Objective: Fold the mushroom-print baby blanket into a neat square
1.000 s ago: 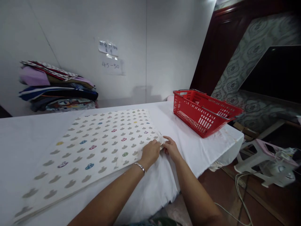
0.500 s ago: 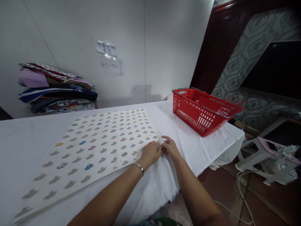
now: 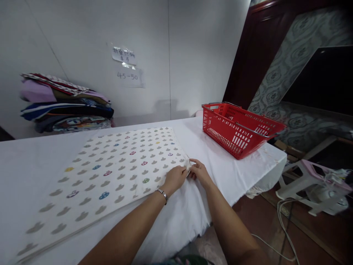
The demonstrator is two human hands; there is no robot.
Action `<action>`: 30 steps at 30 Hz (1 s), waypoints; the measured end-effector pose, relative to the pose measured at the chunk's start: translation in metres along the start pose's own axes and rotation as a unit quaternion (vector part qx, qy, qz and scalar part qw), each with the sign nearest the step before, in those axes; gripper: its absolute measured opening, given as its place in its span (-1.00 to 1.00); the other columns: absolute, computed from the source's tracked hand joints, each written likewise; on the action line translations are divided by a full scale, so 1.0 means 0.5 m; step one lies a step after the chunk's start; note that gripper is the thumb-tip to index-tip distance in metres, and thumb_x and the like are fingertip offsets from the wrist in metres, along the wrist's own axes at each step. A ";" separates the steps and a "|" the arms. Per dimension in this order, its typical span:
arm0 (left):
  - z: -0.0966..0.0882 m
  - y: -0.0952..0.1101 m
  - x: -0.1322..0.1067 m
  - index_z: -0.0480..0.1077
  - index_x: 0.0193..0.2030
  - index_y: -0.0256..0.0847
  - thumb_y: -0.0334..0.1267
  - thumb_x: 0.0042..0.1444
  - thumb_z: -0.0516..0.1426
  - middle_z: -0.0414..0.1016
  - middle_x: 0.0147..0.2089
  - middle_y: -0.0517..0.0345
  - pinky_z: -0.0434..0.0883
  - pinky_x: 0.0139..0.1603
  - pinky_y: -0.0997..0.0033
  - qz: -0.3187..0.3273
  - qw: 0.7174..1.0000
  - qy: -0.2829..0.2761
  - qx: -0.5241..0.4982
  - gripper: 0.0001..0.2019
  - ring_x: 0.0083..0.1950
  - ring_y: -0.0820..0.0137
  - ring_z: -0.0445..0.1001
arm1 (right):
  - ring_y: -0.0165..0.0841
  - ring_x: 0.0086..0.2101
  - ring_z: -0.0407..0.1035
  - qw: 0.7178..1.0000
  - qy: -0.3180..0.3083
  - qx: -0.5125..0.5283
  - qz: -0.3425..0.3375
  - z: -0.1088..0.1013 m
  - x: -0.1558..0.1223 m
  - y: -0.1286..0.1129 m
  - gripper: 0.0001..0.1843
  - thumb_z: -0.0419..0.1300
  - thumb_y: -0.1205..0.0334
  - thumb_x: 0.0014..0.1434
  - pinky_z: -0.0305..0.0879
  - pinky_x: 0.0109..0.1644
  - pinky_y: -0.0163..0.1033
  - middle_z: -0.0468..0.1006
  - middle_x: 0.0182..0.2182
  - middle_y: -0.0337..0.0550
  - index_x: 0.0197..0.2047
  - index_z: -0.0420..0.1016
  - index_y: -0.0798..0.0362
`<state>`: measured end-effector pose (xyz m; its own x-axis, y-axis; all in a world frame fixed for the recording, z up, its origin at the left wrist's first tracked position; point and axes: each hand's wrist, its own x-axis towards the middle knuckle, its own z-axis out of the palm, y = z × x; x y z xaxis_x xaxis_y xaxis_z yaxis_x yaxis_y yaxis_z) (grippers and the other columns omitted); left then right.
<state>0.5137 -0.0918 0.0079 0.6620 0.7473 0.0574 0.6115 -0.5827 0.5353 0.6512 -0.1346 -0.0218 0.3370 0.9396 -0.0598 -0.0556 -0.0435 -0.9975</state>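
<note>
A cream patterned cloth (image 3: 110, 173) with grey and coloured motifs lies flat on the white-covered table (image 3: 33, 162). Both hands meet at its near right corner (image 3: 188, 165). My left hand (image 3: 175, 178), with a silver bracelet on the wrist, has its fingers curled and pinching that corner. My right hand (image 3: 200, 172) pinches the same corner from the right side. The fingertips of both hands touch the fabric edge.
A red plastic basket (image 3: 237, 129) with metal handles stands at the table's right end. A stack of folded fabrics (image 3: 64, 105) sits at the back left against the wall. Paper notes (image 3: 125, 66) hang on the wall. A white stool (image 3: 311, 184) and cables lie on the floor at right.
Both hands stay at the cloth's corner with only small finger movements. The view has shifted slightly.
</note>
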 end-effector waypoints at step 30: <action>0.010 0.009 0.005 0.44 -0.29 -0.21 -0.23 0.21 -0.10 0.51 -0.23 0.04 0.31 -0.23 0.36 -0.001 0.991 -0.008 0.136 -0.70 -0.20 0.31 0.47 | -0.46 -0.69 0.28 1.000 0.005 -0.006 -0.023 0.000 0.008 0.016 -0.39 0.05 0.29 -0.20 0.19 -0.67 -0.40 0.31 -0.66 -0.48 0.02 0.28 0.09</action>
<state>0.5202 -0.0943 0.0062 0.6653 0.7454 0.0420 0.7063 -0.6466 0.2882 0.6520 -0.1314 -0.0300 0.3485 0.9372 -0.0139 -0.0292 -0.0040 -0.9996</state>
